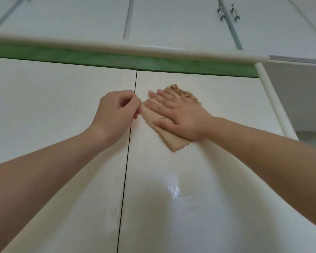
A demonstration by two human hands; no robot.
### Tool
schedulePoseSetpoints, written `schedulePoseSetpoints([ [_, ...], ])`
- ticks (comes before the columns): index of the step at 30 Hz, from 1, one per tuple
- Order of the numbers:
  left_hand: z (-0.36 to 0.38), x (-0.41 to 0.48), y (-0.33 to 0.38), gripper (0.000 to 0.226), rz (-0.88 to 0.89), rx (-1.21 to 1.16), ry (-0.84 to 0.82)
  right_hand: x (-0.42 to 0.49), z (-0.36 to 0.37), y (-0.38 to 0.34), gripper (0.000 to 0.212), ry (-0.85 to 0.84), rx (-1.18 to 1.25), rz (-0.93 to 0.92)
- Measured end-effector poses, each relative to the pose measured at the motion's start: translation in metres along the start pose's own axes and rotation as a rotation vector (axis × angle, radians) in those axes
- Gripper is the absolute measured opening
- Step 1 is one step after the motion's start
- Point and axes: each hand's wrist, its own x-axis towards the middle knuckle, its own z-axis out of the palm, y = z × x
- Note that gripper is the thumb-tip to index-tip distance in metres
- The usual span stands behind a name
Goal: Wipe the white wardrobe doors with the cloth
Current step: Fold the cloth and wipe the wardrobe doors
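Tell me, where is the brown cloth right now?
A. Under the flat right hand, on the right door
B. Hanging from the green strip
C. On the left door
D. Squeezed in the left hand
A: the right hand lies flat on the cloth, pressing it to the right door; the left hand is curled beside it, apparently holding nothing.

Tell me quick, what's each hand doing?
Left hand: loosely curled, holding nothing visible, over the door seam.
Right hand: open flat, pressing the tan cloth against the right wardrobe door.
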Motion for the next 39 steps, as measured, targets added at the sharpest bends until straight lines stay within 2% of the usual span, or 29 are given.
schedulePoseSetpoints([
  [1, 0.003, 0.003, 0.0, 0.026, -0.009, -0.012, -0.015, -0.018, -0.003, 0.038, 0.069, 0.019, -0.021, 0.132],
  [4, 0.003, 0.006, 0.0, 0.026, 0.012, -0.037, -0.04, -0.065, -0.015, 0.138, 0.087, 0.093, -0.029, 0.774],
  [5, 0.002, 0.008, 0.0, 0.027, 0.031, -0.031, -0.045, -0.061, -0.016, 0.146, 0.082, 0.09, -0.004, 0.944],
  [6, 0.004, 0.01, 0.002, 0.027, 0.047, -0.031, -0.06, -0.05, -0.014, 0.14, 0.075, 0.103, 0.035, 1.029],
  [7, 0.006, 0.012, 0.004, 0.027, 0.057, -0.039, -0.062, -0.03, -0.012, 0.122, 0.07, 0.132, 0.065, 1.016],
  [8, 0.01, 0.016, 0.007, 0.027, 0.064, -0.052, -0.05, -0.009, -0.011, 0.101, 0.068, 0.144, 0.085, 0.929],
  [10, 0.021, 0.027, 0.012, 0.026, 0.062, -0.08, 0.0, 0.027, -0.006, 0.045, 0.066, 0.143, 0.08, 0.613],
  [12, 0.034, 0.033, 0.014, 0.026, 0.056, -0.105, 0.038, 0.025, 0.004, -0.001, 0.067, 0.053, 0.033, 0.258],
  [14, 0.045, 0.035, 0.016, 0.027, 0.059, -0.104, 0.016, -0.007, 0.004, 0.003, 0.07, 0.031, 0.032, 0.009],
  [15, 0.048, 0.034, 0.017, 0.027, 0.057, -0.1, -0.003, -0.025, 0.004, 0.026, 0.07, 0.058, 0.009, 0.005],
  [16, 0.049, 0.034, 0.017, 0.028, 0.052, -0.099, -0.018, -0.043, 0.002, 0.057, 0.072, 0.1, -0.013, 0.09],
  [18, 0.043, 0.031, 0.016, 0.03, 0.052, -0.085, -0.034, -0.083, -0.004, 0.122, 0.082, 0.161, -0.035, 0.495],
  [20, 0.031, 0.025, 0.012, 0.031, 0.06, -0.053, -0.022, -0.097, -0.005, 0.152, 0.075, 0.132, 0.027, 0.854],
  [21, 0.025, 0.022, 0.01, 0.031, 0.049, -0.046, -0.014, -0.089, -0.004, 0.145, 0.069, 0.141, 0.049, 0.918],
  [22, 0.023, 0.018, 0.007, 0.031, 0.027, -0.051, -0.01, -0.078, -0.001, 0.125, 0.066, 0.149, 0.059, 0.896],
  [24, 0.024, 0.012, 0.005, 0.031, -0.016, -0.066, -0.002, -0.061, 0.004, 0.069, 0.064, 0.139, 0.072, 0.676],
  [27, 0.034, -0.002, 0.008, 0.031, -0.029, -0.033, -0.015, -0.079, 0.022, -0.032, 0.066, 0.071, -0.007, 0.135],
  [29, 0.038, -0.011, 0.011, 0.031, -0.026, -0.007, -0.043, -0.118, 0.031, -0.061, 0.067, -0.023, -0.024, -0.21],
  [30, 0.037, -0.013, 0.012, 0.032, -0.035, -0.003, -0.051, -0.132, 0.03, -0.05, 0.066, -0.068, -0.046, -0.32],
  [31, 0.033, -0.015, 0.012, 0.032, -0.043, -0.001, -0.054, -0.141, 0.025, -0.027, 0.065, -0.075, -0.08, -0.327],
  [32, 0.028, -0.017, 0.013, 0.033, -0.048, 0.004, -0.057, -0.145, 0.02, 0.003, 0.064, -0.05, -0.104, -0.215],
  [33, 0.023, -0.018, 0.014, 0.033, -0.052, 0.013, -0.055, -0.144, 0.014, 0.034, 0.064, -0.017, -0.095, 0.003],
  [35, 0.013, -0.02, 0.016, 0.032, -0.057, 0.028, -0.052, -0.132, -0.001, 0.086, 0.068, 0.047, 0.014, 0.557],
  [36, 0.01, -0.021, 0.017, 0.032, -0.061, 0.031, -0.041, -0.121, -0.004, 0.097, 0.069, 0.079, 0.08, 0.745],
  [37, 0.007, -0.021, 0.018, 0.031, -0.069, 0.033, -0.03, -0.109, -0.004, 0.091, 0.067, 0.098, 0.115, 0.834],
  [38, 0.006, -0.021, 0.019, 0.031, -0.085, 0.033, -0.02, -0.095, -0.002, 0.074, 0.065, 0.105, 0.127, 0.823],
  [39, 0.006, -0.024, 0.02, 0.031, -0.1, 0.03, -0.014, -0.086, 0.003, 0.047, 0.065, 0.102, 0.107, 0.737],
])
